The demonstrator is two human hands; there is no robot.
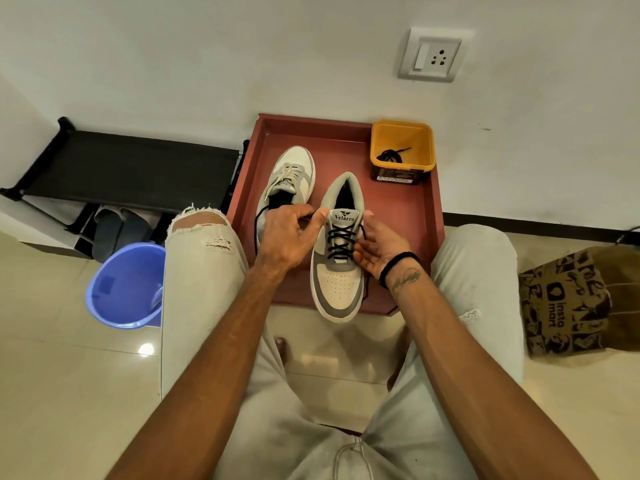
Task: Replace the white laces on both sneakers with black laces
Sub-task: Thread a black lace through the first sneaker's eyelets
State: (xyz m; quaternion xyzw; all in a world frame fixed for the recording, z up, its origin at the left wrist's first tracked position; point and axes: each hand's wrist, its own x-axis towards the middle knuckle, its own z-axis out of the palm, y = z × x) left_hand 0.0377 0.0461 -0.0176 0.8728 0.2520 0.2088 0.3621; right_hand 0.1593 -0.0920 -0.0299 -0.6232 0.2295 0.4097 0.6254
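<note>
On the red tray [420, 216], toward its near edge, stands the sneaker [341, 251] being relaced, its toe hanging just over that edge and its heel pointing at the wall. A black lace [341, 241] already criss-crosses its eyelets below the tongue. The left hand [289, 237] sits at the sneaker's left side, its fingers [313, 213] curled and pinching one end of that black lace by the top eyelets; a loose length of the lace loops away behind this hand. The right hand [379, 251] cups the sneaker's right side, palm turned up and fingers loosely curled round the shoe, with the other lace end running past its fingertips; whether they actually pinch that end I cannot tell. Farther back on the tray, left of the held shoe, lies the second sneaker [291, 174], still threaded with its white laces [284, 177]. At the tray's far right corner is a yellow tub [402, 133] with another black lace [391, 155] coiled inside. Left of the tray, on the floor, stands a blue bucket [126, 289].
</note>
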